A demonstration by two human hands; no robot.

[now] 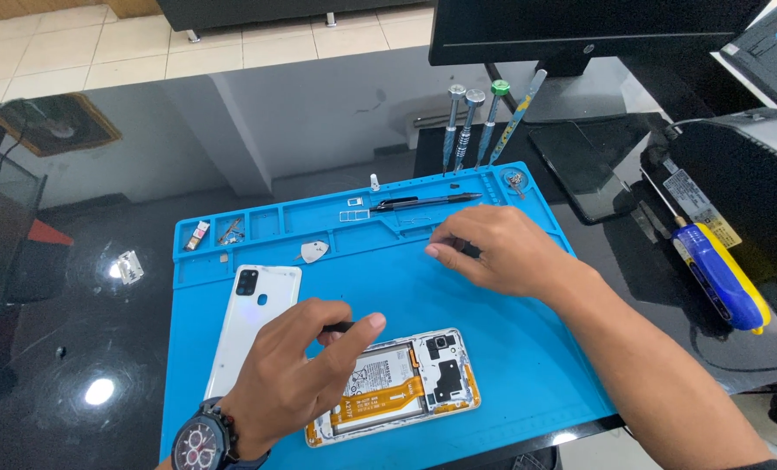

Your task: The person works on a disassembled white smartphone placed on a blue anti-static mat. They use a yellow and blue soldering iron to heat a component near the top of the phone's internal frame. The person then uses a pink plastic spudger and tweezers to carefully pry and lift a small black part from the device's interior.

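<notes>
An opened phone [423,383] with its battery and orange flex cable showing lies face down on the blue work mat [510,348]. My left hand [297,374], a watch on its wrist, rests over the phone's left part and pinches a thin dark tool. The phone's white back cover [254,322] lies just left of it. My right hand [497,252] hovers over the mat's upper middle, fingertips closed on a small dark object, just below the black tweezers [423,203].
Several screwdrivers [475,122] stand upright at the mat's far edge. A grey pick [314,252] and small parts sit in the mat's tray pockets. A monitor base [571,61], a dark phone [584,170] and a blue-yellow tool [723,278] lie on the right.
</notes>
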